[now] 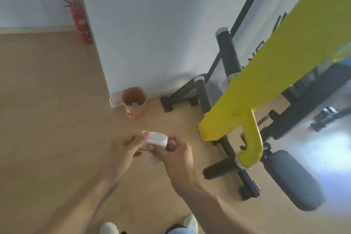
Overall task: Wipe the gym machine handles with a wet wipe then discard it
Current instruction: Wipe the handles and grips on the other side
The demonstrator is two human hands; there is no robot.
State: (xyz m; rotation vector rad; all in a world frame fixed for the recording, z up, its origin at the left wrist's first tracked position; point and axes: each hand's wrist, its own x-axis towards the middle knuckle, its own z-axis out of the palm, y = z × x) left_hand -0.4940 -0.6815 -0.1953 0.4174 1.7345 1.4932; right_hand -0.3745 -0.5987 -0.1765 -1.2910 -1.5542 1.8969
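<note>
The wet wipe (156, 139) is pinched by both hands (121, 151) (173, 155); it should be bunched tightly before the orange bin (134, 103) at twelve o'clock is reached.

I'm looking into a gym room: a yellow-armed weight machine (266, 74) with black foam-grip handles (221, 170) fills the right of the frame, a red fire extinguisher (80, 21) stands upper left, an orange bin (134, 104) sits mid-frame on wood flooring (47, 100).

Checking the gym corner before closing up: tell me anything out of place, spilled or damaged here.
Nothing stands out. The white wet wipe is held between the left hand and right hand, not dropped. The orange waste bin stands upright by the wall with white scraps inside, and the floor shows no spill.
</note>
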